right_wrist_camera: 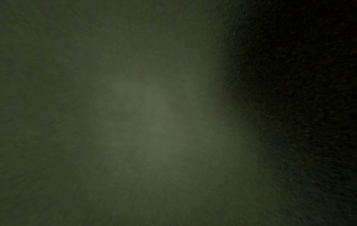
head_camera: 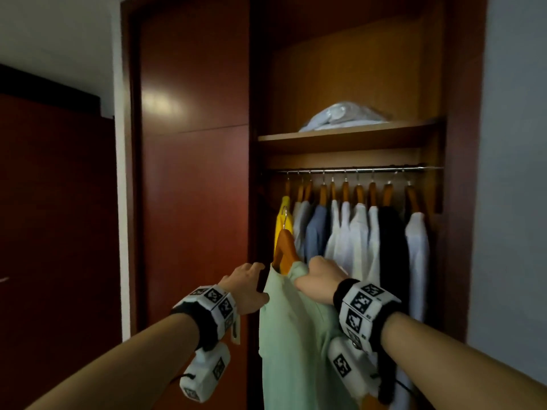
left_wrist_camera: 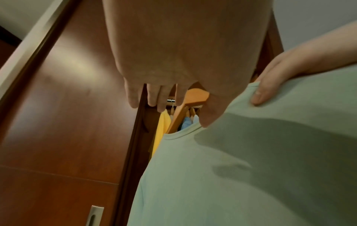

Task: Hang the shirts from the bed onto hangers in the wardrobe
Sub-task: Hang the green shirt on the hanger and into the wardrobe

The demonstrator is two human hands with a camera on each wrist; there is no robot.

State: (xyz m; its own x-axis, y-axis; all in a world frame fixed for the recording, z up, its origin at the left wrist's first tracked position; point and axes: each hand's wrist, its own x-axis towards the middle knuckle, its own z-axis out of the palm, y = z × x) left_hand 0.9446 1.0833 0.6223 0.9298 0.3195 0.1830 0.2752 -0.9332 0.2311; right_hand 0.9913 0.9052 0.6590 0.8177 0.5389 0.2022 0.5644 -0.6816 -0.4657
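A pale green shirt (head_camera: 296,335) hangs in front of the open wardrobe, with a wooden hanger (head_camera: 284,250) sticking up out of its neck. My right hand (head_camera: 318,273) grips the shirt's right shoulder in a fist, its thumb pressed on the cloth in the left wrist view. My left hand (head_camera: 251,281) is at the left shoulder. There its fingers (left_wrist_camera: 154,96) stretch out loosely and its thumb touches the green shirt (left_wrist_camera: 251,168) at the collar, beside the hanger (left_wrist_camera: 197,96). The right wrist view shows only dark green cloth.
Several shirts (head_camera: 355,232) hang on wooden hangers from the metal rail (head_camera: 355,170), a yellow one (head_camera: 284,214) at the far left. A shelf (head_camera: 349,137) above holds a wrapped bundle (head_camera: 343,116). The closed wardrobe door (head_camera: 192,173) stands to the left.
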